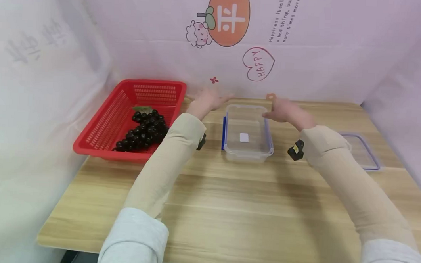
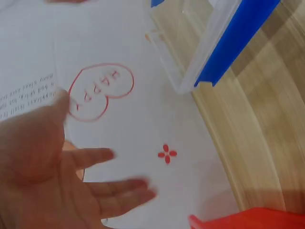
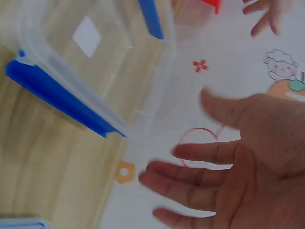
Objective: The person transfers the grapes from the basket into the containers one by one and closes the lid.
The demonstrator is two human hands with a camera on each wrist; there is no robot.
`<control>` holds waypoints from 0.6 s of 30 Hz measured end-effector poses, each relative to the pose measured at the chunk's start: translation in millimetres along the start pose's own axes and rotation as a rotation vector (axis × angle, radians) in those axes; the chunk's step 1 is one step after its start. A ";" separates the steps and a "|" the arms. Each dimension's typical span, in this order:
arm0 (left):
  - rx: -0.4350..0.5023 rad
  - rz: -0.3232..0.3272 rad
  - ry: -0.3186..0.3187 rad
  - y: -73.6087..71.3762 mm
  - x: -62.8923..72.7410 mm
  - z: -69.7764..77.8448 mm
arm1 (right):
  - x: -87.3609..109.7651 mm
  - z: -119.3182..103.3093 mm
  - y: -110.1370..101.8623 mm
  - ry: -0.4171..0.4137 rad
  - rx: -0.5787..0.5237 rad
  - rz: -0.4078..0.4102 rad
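Observation:
A clear plastic food container (image 1: 243, 153) with blue side latches stands lidless on the wooden table, a white square label on its bottom. My left hand (image 1: 207, 101) hovers off its far left corner, fingers spread, holding nothing. On the other side my right hand (image 1: 286, 111) is raised by the far right corner, its fingers extended and apart in the right wrist view. In the left wrist view a blue latch (image 2: 243, 43) is seen beyond the left hand. Dark grapes (image 1: 144, 130) lie in a red plastic basket (image 1: 100, 121) to the left of my left arm.
A clear lid with a blue seal (image 1: 364, 152) lies on the table at the right, partly behind my right forearm. White printed sheeting (image 1: 324, 70) hangs along the back edge, and more covers both sides. The wooden tabletop (image 1: 234, 220) extends toward me.

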State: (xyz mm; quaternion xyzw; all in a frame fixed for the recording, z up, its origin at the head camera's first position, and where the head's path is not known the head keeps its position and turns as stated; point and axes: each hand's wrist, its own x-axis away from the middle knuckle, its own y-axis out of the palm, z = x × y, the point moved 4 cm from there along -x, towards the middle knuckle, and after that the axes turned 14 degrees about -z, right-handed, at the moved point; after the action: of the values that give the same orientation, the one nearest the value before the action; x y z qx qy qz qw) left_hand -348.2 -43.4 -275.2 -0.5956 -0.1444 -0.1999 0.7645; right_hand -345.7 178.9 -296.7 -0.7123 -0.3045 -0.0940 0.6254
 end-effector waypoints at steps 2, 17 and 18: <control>0.025 0.056 0.019 -5.1 3.5 -15.1 | -7.1 0.7 7.5 0.004 0.012 0.019; 0.223 0.017 -0.298 -25.8 50.5 -218.5 | -31.8 8.9 36.7 -0.094 -0.064 0.124; 0.217 -0.003 -0.295 -25.1 51.1 -225.3 | -33.1 8.9 38.0 -0.097 -0.063 0.127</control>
State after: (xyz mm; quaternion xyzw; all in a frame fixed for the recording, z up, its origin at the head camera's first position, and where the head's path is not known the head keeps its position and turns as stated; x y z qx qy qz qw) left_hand -319.2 -273.8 -286.3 -0.5323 -0.2766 -0.0946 0.7945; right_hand -353.4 175.6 -347.2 -0.7533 -0.2856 -0.0289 0.5918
